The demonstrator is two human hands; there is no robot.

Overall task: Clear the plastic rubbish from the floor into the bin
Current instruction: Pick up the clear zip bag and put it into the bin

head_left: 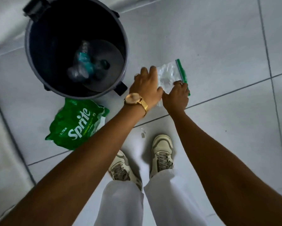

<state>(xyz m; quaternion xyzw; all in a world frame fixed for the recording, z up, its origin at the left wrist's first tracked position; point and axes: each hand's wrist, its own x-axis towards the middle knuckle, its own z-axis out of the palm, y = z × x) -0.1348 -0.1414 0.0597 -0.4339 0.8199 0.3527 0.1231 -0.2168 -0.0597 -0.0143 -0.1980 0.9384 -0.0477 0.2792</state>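
Note:
A clear zip bag with a green seal strip lies flat on the pale floor tiles, right of the bin. My left hand, with a gold watch on its wrist, lies on the bag's left edge. My right hand pinches its near edge by the green strip. A dark round bin stands at the upper left, with crushed plastic bottles at its bottom. A green Sprite plastic wrapper lies crumpled on the floor just in front of the bin.
A small clear plastic scrap lies on the tile ahead of my shoes. White fabric or a wall edge runs along the left side. Open tiled floor stretches to the right.

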